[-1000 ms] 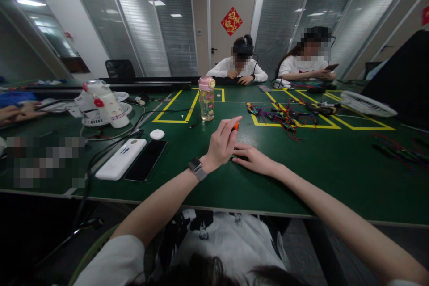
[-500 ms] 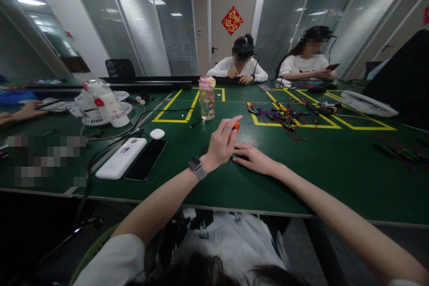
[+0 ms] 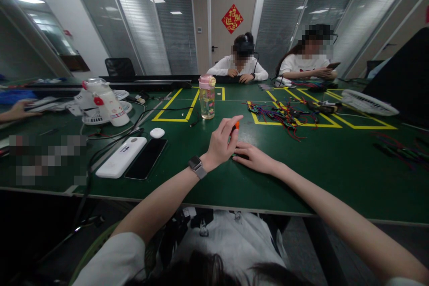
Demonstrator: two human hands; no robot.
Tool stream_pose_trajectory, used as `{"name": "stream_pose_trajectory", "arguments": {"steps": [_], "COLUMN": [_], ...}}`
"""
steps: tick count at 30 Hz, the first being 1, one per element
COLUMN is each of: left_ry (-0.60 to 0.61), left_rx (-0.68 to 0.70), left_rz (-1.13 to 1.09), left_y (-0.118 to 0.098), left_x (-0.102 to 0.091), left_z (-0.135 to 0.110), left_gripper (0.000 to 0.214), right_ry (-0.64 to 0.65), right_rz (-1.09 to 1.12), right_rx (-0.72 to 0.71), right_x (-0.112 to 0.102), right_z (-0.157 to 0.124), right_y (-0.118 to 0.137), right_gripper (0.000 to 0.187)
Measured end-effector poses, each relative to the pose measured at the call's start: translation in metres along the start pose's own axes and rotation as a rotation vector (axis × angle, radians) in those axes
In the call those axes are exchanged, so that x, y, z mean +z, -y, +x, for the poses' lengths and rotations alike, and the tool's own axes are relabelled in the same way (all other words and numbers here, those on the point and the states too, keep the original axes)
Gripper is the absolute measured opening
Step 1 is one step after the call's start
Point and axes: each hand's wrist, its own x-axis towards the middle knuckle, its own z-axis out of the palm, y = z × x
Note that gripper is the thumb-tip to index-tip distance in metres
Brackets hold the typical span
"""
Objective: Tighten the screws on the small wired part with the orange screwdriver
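My left hand [image 3: 223, 140] is raised just above the table with its fingers curled round an upright orange-and-black handle [image 3: 237, 125]. It looks like a screwdriver, but its lower part is hidden behind my fingers. Close by on the right, my right hand [image 3: 254, 158] rests low on the green tabletop. Its thumb and fingers close on a small green piece [image 3: 233, 155], perhaps a circuit board, mostly covered by the hand. A watch is on my left wrist.
Left of my hands lie a white power bank [image 3: 122, 156], a black phone [image 3: 146, 159] and a white case [image 3: 157, 133]. A pink-lidded bottle [image 3: 207, 100] stands ahead. Wired boards [image 3: 279, 115] lie in a heap to the right. Two people sit opposite; another person's hand [image 3: 19, 111] is far left.
The fingers of my left hand have shifted slightly round the handle, and the gap between thumb and index finger is wider. My right hand stays put. The other person's hand at far left has drawn back.
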Motion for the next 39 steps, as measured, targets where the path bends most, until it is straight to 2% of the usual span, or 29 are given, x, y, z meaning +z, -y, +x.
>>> {"name": "stream_pose_trajectory", "arguments": {"steps": [31,39], "left_ry": [0.004,-0.004], "left_rx": [-0.006,0.030], "left_rz": [-0.012,-0.019], "left_y": [0.0017,-0.0008], "left_x": [0.0013,0.0010], "left_z": [-0.0007,0.0000], "left_gripper": [0.034,0.035], "right_ry": [0.006,-0.003], "right_rz": [-0.012,-0.005], "right_rx": [-0.007,-0.016], "right_x": [-0.0002,-0.0021], "right_z": [-0.0004,0.0007], "right_y": [-0.0011,0.0032], "right_gripper": [0.034,0.031]}}
